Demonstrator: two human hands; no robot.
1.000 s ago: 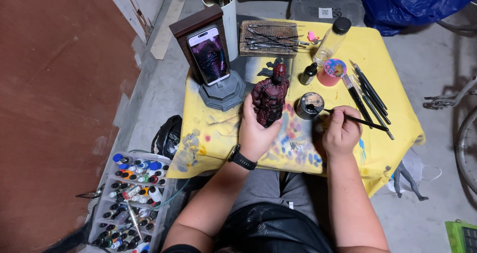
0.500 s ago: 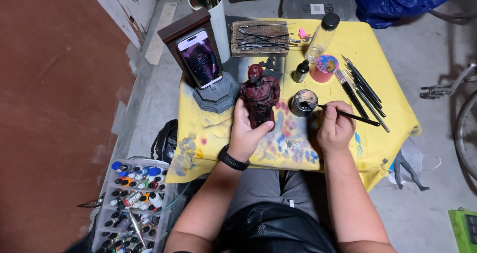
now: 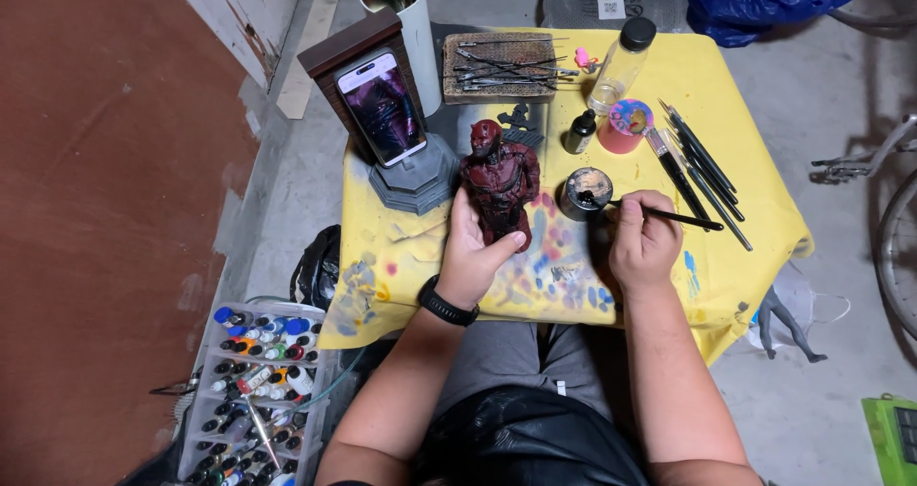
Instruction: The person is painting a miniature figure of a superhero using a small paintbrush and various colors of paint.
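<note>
Right now we are gripping the dark red figurine [image 3: 501,185] in our left hand [image 3: 475,257], fingers wrapped around its legs and the thumb pressing its front, so it is standing upright just above the fist. Our right hand [image 3: 645,243] is pinching a thin paintbrush [image 3: 659,214] closed between thumb and fingers, and its tip is reaching left into the small round paint pot [image 3: 586,192], which is sitting between the two hands, just right of the figurine. We are judging this as the loading step: the brush is taking paint, and the next move is calling for a short, steady carry left to the figure without dripping on the yellow tablecloth [image 3: 735,247].

Beyond the brush hand, loose spare brushes [image 3: 702,176] are lying to the right, with a pink cup [image 3: 626,126] and a clear bottle [image 3: 621,66] further up. Past the figurine, a phone [image 3: 382,106] is leaning on a grey stand. Down to the left of the gripping wrist, a tray of paint bottles [image 3: 253,390] is sitting on the floor.

Compared with half a second earlier, both grips are looking the same; the brush tip is staying at the pot.
</note>
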